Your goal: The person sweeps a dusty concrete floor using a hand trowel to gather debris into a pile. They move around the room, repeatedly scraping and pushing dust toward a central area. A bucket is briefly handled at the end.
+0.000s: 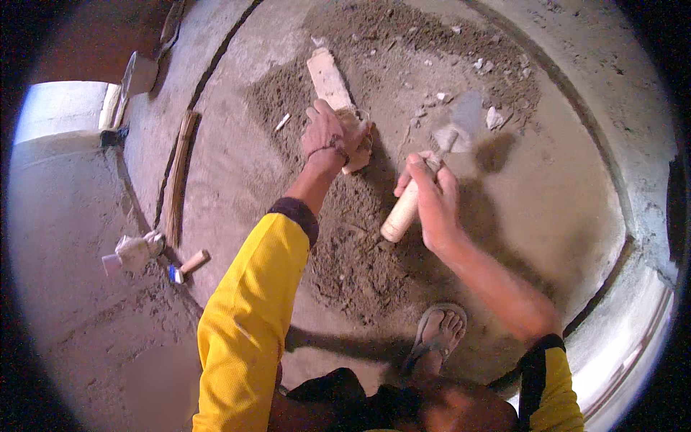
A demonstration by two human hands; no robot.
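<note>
Closest in, down at the lower edge, a sandalled foot (439,331) is planted on the floor (547,216), toes pointing away. Up from the left comes a yellow sleeve (248,317) with a dark cuff, and on the right a second yellow and dark sleeve (554,381) sits back from a bare forearm.

Just ahead, a mound of loose dirt (360,266) spreads between the arms. And here is the right hand (435,194), clamped around the pale round handle of a trowel (404,213), thick butt end toward the body, the grey blade pointing away above the smooth ground. Off to the side, a brush (193,263) with a wooden handle and a touch of blue lies beside a whitish bundle (137,250).

Farther up, the left hand (331,133), dark band at the wrist, is laid over the lower part of a long pale board (330,79); its far end juts clear of the fingers, and how tightly they close underneath can't be told. The two hands are well apart, board to the left, trowel to the right.

Out left, a straw broom (178,183) lies along a dark groove. Near the board, a short white stick (283,122) rests by the dirt; beyond the trowel, pale stones (494,118) dot the rubble. Farthest left stands a whitish bucket (140,73).
</note>
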